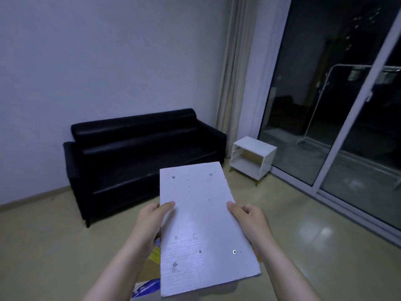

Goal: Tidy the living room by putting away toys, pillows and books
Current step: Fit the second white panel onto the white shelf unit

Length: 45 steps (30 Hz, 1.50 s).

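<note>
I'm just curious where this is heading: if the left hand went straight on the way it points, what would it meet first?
Probably the sofa. The left hand, gripping the board by its edge, points forward at the seat, and nothing shows in between, though depth is hard to judge.

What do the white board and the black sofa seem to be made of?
White board: probably laminated particleboard, matte; faint wood grain, screw heads, rough right edge. Black sofa: likely leather or faux leather; smooth, slightly glossy highlights.
</note>
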Available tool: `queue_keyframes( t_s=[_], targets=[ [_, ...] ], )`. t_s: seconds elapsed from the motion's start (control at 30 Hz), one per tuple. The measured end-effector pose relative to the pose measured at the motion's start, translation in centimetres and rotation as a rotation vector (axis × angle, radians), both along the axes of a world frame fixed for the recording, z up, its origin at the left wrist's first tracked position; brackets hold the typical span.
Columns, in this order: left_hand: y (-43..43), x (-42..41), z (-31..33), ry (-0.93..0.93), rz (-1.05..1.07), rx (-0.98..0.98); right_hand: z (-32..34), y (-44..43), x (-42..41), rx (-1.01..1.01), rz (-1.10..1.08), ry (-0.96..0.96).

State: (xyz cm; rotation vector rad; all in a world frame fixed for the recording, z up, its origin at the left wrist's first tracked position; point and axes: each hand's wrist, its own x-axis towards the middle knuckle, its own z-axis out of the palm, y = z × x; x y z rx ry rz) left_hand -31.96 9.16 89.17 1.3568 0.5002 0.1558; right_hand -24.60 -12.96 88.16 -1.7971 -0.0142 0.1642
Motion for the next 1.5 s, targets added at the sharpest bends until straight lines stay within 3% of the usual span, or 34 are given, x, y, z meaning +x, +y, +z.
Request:
queue_keyframes(
  t_s=[0.4,1.1,1.5],
  targets=[
    [-21.7,13.7,-0.3,0.048,-0.25,-0.016,0.6,-22.6,8.5,-0.104,-0.298,-0.027],
    [-41.6,40.7,-1.4,0.069,-0.657,0.022,-1.0,-41.9,27.6,-0.16,-0.676,-0.007],
    [-56.7,51.2,-3.6,0.101,-0.627,0.072,-3.9,-57.1,38.6,-0.14,-0.688,0.046]
  ],
)
